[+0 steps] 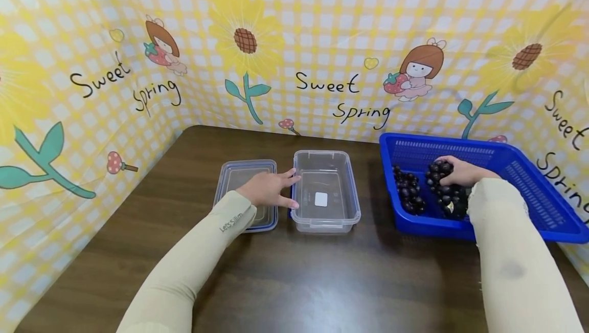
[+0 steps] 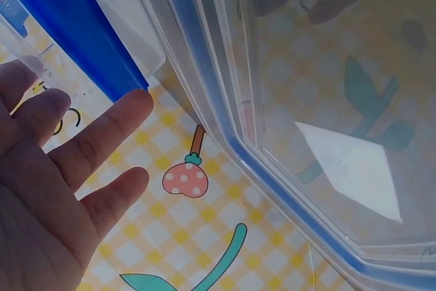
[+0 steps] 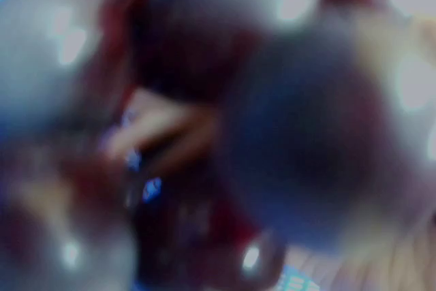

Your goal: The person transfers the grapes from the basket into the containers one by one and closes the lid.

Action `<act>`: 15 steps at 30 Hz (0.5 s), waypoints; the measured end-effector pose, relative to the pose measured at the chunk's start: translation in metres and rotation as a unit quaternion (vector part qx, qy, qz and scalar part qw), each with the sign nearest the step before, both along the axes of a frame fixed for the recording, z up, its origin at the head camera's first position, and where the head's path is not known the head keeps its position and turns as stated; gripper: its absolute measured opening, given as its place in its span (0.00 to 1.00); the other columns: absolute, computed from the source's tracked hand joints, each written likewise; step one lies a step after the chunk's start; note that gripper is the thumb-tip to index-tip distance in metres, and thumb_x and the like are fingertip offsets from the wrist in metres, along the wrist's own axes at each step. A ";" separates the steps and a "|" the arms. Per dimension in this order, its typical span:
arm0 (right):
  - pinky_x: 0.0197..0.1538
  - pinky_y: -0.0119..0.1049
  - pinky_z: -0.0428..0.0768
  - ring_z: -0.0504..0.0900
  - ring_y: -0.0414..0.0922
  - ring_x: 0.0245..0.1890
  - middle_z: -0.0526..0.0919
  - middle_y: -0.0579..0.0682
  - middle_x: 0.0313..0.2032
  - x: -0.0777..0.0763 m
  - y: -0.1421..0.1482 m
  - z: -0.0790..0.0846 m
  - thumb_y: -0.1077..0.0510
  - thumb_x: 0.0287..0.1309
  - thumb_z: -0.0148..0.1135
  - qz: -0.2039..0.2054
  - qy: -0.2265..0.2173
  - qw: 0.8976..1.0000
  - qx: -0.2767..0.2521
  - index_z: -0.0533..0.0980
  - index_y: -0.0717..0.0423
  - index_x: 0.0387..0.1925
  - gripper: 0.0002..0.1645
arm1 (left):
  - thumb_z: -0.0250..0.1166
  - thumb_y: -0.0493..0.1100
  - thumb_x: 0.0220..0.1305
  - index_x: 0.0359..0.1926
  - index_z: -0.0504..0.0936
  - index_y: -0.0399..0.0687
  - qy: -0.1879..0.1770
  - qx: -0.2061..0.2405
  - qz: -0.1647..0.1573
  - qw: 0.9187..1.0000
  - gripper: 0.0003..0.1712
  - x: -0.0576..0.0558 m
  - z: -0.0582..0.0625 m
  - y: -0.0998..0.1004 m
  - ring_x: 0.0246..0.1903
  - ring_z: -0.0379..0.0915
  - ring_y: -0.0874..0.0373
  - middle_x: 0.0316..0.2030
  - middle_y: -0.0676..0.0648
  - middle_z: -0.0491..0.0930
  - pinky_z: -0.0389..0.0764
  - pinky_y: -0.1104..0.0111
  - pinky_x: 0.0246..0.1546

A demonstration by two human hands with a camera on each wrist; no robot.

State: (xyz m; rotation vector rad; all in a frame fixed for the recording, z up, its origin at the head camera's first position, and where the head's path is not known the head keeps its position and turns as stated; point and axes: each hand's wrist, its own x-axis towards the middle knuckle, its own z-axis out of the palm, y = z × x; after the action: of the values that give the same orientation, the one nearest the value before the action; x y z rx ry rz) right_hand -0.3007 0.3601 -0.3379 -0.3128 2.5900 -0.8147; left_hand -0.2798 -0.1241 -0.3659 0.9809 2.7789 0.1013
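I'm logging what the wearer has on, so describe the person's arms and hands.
The left sleeve and right sleeve are long and pale cream. The left one carries small dark lettering, seemingly "Let's Slim"; the right one shows a greyish smudge and a rough-looking edge near the wrist. The left hand and right hand wear no gloves.

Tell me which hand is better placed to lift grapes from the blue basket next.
Probably the right hand: it grips dark grapes inside the blue basket, while the left hand is over by the clear container.
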 end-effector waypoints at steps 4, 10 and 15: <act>0.41 0.53 0.74 0.60 0.72 0.54 0.39 0.82 0.62 -0.001 -0.007 0.004 0.68 0.59 0.55 -0.022 -0.008 0.999 -0.042 0.43 0.76 0.65 0.41 | 0.58 0.71 0.58 0.73 0.59 0.50 -0.002 -0.011 0.002 1.000 0.49 -0.003 0.002 -0.001 0.22 0.74 0.58 0.72 0.44 0.52 0.77 0.62 0.40; 0.35 0.51 0.80 0.72 0.66 0.48 0.43 0.79 0.63 0.001 -0.013 0.005 0.65 0.65 0.50 -0.087 -0.038 0.988 -0.121 0.34 0.68 0.70 0.45 | 0.58 0.70 0.58 0.73 0.59 0.50 -0.008 -0.007 0.002 1.000 0.49 -0.003 0.002 0.001 0.31 0.79 0.53 0.72 0.44 0.52 0.77 0.63 0.39; 0.30 0.40 0.77 0.74 0.42 0.29 0.44 0.78 0.63 0.006 -0.018 0.010 0.64 0.66 0.48 -0.133 -0.060 0.973 -0.178 0.27 0.64 0.72 0.49 | 0.59 0.70 0.58 0.72 0.59 0.50 -0.012 -0.004 0.003 1.000 0.49 -0.001 0.002 0.001 0.19 0.72 0.58 0.72 0.44 0.52 0.72 0.68 0.28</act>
State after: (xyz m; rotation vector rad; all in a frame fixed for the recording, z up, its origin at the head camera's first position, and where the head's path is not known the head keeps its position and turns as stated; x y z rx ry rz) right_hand -0.2947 0.3422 -0.3278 -0.0129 2.3942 -1.3552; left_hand -0.2811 -0.1228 -0.3640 0.9643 2.7585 0.1007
